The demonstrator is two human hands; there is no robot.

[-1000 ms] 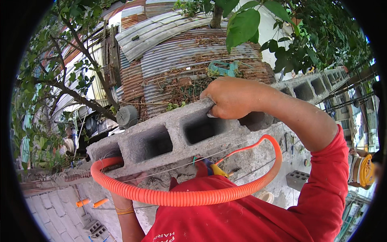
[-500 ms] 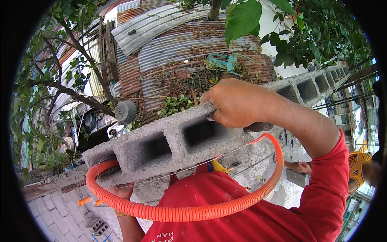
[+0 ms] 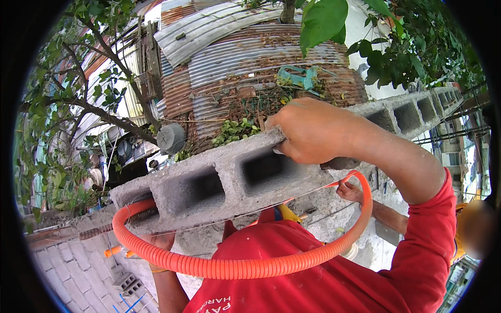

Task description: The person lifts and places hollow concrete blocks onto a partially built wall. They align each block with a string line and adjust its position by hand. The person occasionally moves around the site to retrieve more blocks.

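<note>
Grey concrete here, right across the middle: a hollow block (image 3: 229, 180), slanting from about 8 o'clock up toward 2 o'clock, its open cells facing the camera. Up at 2 o'clock the right hand (image 3: 308, 130) has it, gripping the far top edge close to the block's right end, knuckles over the rim, thumb side down by the cell opening. Round to between 7 and 8 o'clock, and there's the left hand (image 3: 163, 240) under the near lower edge, partly covered by block and tube; how its fingers are set, I cannot tell.

And look at that orange corrugated tube (image 3: 235, 268)! One end in the block's leftmost cell at 8 o'clock, then a wide sweep through 6 o'clock across the red shirt (image 3: 292, 242), back up toward 4 o'clock. Tight between near edge and shirt, that; more room beyond the far edge, with the corrugated roof (image 3: 219, 65) stretching toward 12 o'clock.

Between 3 and 4 o'clock, a co-worker's hand (image 3: 350, 192) just beside the tube; contact is hard to judge. Between 2 and 3 o'clock, a row of blocks (image 3: 430, 125) carries on; the right forearm partly covers where it nears the gripped block.
</note>
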